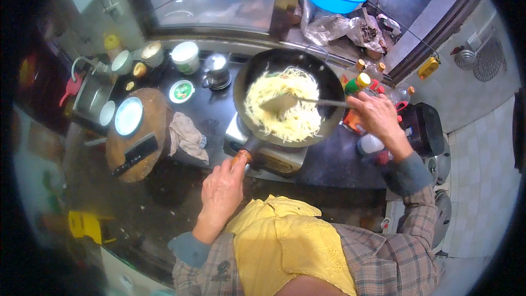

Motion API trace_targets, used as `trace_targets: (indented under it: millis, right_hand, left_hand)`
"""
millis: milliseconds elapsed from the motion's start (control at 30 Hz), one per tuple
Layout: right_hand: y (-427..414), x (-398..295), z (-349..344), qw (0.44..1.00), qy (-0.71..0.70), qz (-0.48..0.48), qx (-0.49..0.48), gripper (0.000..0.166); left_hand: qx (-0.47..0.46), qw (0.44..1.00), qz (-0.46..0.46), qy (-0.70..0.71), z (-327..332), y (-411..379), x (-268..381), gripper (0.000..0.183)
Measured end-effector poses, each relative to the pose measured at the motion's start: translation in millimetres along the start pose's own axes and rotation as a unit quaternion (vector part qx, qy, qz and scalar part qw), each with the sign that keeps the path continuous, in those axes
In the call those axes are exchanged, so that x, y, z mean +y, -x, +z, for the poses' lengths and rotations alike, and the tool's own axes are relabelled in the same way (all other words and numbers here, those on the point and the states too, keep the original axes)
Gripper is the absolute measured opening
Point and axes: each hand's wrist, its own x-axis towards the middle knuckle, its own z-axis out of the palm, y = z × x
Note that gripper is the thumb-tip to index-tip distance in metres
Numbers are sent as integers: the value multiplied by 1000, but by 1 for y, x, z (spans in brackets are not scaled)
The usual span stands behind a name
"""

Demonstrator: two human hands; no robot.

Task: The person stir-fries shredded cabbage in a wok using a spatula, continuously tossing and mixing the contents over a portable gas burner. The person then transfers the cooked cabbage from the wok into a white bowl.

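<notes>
My left hand (224, 185) grips the wooden handle of a dark wok (331, 74), which sits on a gas stove (283, 160). My right hand (376, 117) is closed around the handle of a metal spatula (279, 104). The spatula's blade rests among pale shredded food (298, 127) inside the wok and looks slightly blurred. A few red and green bits show near the top of the shreds.
Left of the stove are a cloth (187, 135), a round wooden board (158, 111) with a cleaver (141, 148) and plate (129, 116), and a sink (92, 94). A metal pitcher (216, 70) stands behind. Bottles (357, 83) crowd the right side.
</notes>
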Motion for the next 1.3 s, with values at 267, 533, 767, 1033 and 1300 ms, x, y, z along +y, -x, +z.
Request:
trace_targets:
  millis: [267,533,767,1033,1300]
  right_hand:
    - [3,30,41,992,-4,117,41,21]
    - [42,19,-13,990,-62,119,-38,17]
    - [8,23,22,993,24,108,43,24]
    - [-25,15,52,990,1,81,115,23]
    - [-42,-2,64,986,-7,110,128,21]
  left_hand:
    - [15,1000,2,10,-2,1,0,50]
    - [-2,1000,-19,11,0,4,0,49]
    - [22,1000,5,2,1,2,-1,49]
    - [-11,999,-30,9,1,6,0,51]
    - [-16,999,-30,5,-1,3,2,49]
